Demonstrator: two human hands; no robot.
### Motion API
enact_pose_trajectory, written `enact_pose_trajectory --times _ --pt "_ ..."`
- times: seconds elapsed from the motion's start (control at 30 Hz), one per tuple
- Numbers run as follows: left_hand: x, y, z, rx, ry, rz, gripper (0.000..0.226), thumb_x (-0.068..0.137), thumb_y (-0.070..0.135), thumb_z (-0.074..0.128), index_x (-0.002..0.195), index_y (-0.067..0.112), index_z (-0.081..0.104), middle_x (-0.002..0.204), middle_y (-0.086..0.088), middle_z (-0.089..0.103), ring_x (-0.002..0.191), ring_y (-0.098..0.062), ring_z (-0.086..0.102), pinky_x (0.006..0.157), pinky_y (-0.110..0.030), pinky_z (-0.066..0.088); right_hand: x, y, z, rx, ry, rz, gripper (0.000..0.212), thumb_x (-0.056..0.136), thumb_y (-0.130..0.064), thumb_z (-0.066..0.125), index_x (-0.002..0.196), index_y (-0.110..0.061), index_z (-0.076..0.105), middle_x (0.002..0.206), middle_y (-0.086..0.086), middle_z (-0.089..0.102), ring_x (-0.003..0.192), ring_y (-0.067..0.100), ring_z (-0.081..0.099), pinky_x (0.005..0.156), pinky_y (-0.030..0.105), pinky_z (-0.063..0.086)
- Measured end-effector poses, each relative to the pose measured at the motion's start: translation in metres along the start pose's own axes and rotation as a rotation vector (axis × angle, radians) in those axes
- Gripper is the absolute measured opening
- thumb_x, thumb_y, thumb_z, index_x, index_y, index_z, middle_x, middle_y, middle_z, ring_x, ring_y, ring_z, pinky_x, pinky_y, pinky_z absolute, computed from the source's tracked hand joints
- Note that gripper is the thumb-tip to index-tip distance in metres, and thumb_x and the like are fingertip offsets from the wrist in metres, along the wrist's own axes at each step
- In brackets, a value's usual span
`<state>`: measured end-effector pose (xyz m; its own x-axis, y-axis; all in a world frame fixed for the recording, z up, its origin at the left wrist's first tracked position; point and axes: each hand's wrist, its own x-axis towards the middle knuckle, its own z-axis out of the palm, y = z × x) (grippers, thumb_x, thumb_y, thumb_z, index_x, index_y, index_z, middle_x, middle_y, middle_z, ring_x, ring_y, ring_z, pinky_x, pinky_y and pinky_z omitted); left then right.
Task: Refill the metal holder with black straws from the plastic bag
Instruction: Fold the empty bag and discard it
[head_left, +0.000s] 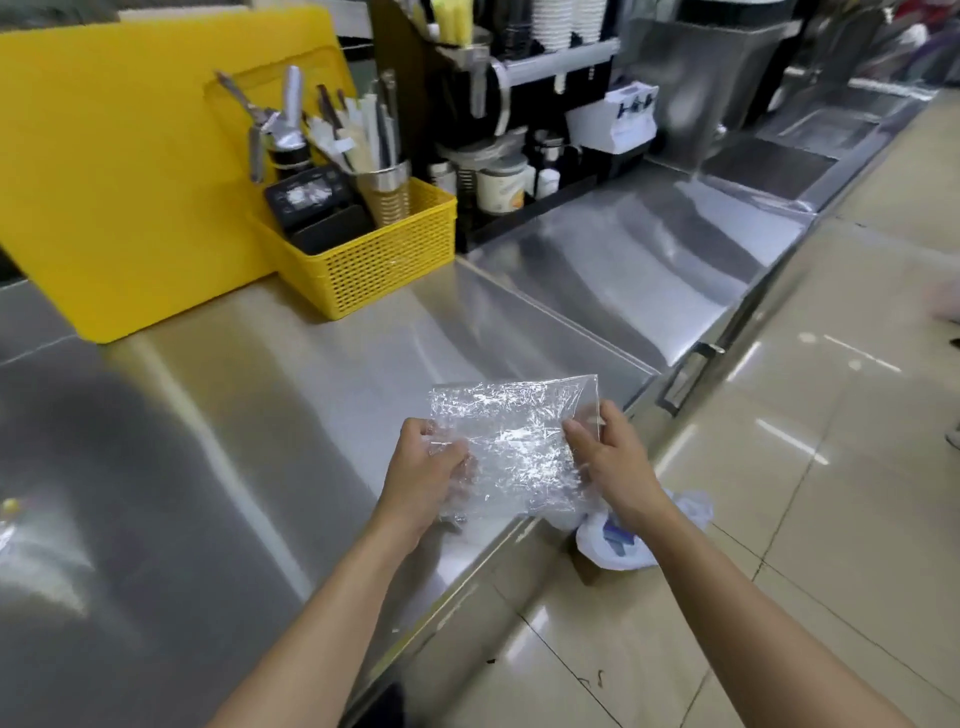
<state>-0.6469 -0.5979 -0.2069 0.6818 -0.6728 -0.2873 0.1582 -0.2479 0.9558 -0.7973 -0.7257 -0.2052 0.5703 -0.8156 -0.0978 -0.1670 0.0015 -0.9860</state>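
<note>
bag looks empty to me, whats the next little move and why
Probably fold or crumple the plastic bag and set it aside. Both the left hand and the right hand hold it flat above the steel counter, and no black straws show through it. The metal holder in the yellow basket already stands full of sticks.

Steel counter (597, 270), glossy beige tiled floor (831, 467), yellow board (130, 182) propped behind
</note>
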Motion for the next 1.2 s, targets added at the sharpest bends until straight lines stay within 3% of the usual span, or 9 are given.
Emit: enact_pose_trajectory --times 0.2,0.33,0.43,0.53,0.7,0.83,0.97,1.1,1.2 --pt "0.032 0.000 0.081 0.085 -0.100 0.084 0.016 0.083 0.019 0.058 0.088 0.030 0.046 0.085 -0.006 0.067 0.058 -0.012 0.064 0.045 -0.026 0.050 0.020 0.022 -0.070 -0.026 0.204 0.023 0.007 0.090 -0.019 0.055 0.089 -0.012 0.053 0.079 0.007 0.057 0.063 0.014 0.052 0.050 0.022 0.046" --pt "0.054 -0.005 0.144 0.099 -0.128 0.148 0.017 0.085 0.022 0.056 0.087 0.033 0.043 0.086 -0.010 0.066 0.055 -0.012 0.061 0.055 -0.031 0.051 0.043 0.031 -0.122 -0.016 0.267 0.051 0.002 0.090 -0.014 0.054 0.091 -0.014 0.056 0.080 0.007 0.063 0.059 0.013 0.058 0.046 0.024 0.048" --pt "0.070 -0.001 0.189 0.156 -0.140 0.194 0.016 0.083 0.029 0.057 0.087 0.034 0.043 0.079 0.000 0.062 0.061 -0.017 0.058 0.061 -0.038 0.050 0.067 0.030 -0.162 -0.054 0.313 0.069 0.007 0.089 -0.011 0.054 0.086 -0.017 0.056 0.071 -0.001 0.059 0.056 0.010 0.056 0.047 0.024 0.047" --pt "0.087 0.004 0.229 0.183 -0.150 0.207 0.017 0.083 0.030 0.056 0.091 0.031 0.042 0.071 0.006 0.058 0.060 -0.016 0.055 0.060 -0.037 0.047 0.092 0.028 -0.197 -0.101 0.303 0.100 0.011 0.090 -0.010 0.053 0.081 -0.016 0.051 0.070 0.004 0.054 0.058 0.017 0.051 0.048 0.030 0.048" --pt "0.111 0.005 0.283 0.213 -0.168 0.187 0.015 0.085 0.028 0.057 0.091 0.029 0.043 0.079 0.003 0.060 0.066 -0.016 0.058 0.061 -0.034 0.046 0.121 0.041 -0.245 -0.078 0.301 0.142 0.016 0.091 -0.009 0.052 0.080 -0.020 0.051 0.070 0.001 0.055 0.055 0.013 0.053 0.047 0.028 0.047" --pt "0.122 -0.009 0.307 0.265 -0.138 0.133 0.017 0.085 0.028 0.058 0.085 0.034 0.042 0.078 0.012 0.056 0.062 -0.002 0.054 0.055 -0.027 0.042 0.137 0.067 -0.265 -0.052 0.303 0.194 0.016 0.089 -0.009 0.055 0.079 -0.021 0.053 0.065 -0.002 0.057 0.049 0.007 0.055 0.044 0.021 0.047" --pt "0.126 -0.033 0.324 0.288 -0.116 0.024 0.026 0.087 0.030 0.056 0.106 0.027 0.039 0.101 -0.001 0.059 0.084 -0.019 0.062 0.072 -0.040 0.053 0.157 0.099 -0.281 -0.089 0.210 0.251 0.013 0.087 -0.011 0.058 0.078 -0.020 0.054 0.062 0.001 0.055 0.049 0.010 0.052 0.044 0.023 0.044" --pt "0.115 -0.050 0.345 0.232 0.052 0.062 0.044 0.087 0.020 0.058 0.117 0.038 0.031 0.110 0.011 0.056 0.087 0.004 0.059 0.067 -0.022 0.048 0.175 0.128 -0.296 -0.046 0.095 0.311 0.014 0.085 -0.009 0.059 0.094 -0.017 0.052 0.069 -0.001 0.058 0.051 0.009 0.054 0.043 0.022 0.045" --pt "0.105 -0.070 0.363 0.129 0.109 0.027 0.050 0.087 0.015 0.058 0.113 0.048 0.030 0.118 0.000 0.058 0.094 -0.014 0.063 0.071 -0.025 0.055 0.177 0.149 -0.309 0.016 0.047 0.316 0.038 0.082 -0.003 0.059 0.112 -0.021 0.044 0.081 -0.003 0.058 0.053 0.002 0.057 0.043 0.018 0.045"
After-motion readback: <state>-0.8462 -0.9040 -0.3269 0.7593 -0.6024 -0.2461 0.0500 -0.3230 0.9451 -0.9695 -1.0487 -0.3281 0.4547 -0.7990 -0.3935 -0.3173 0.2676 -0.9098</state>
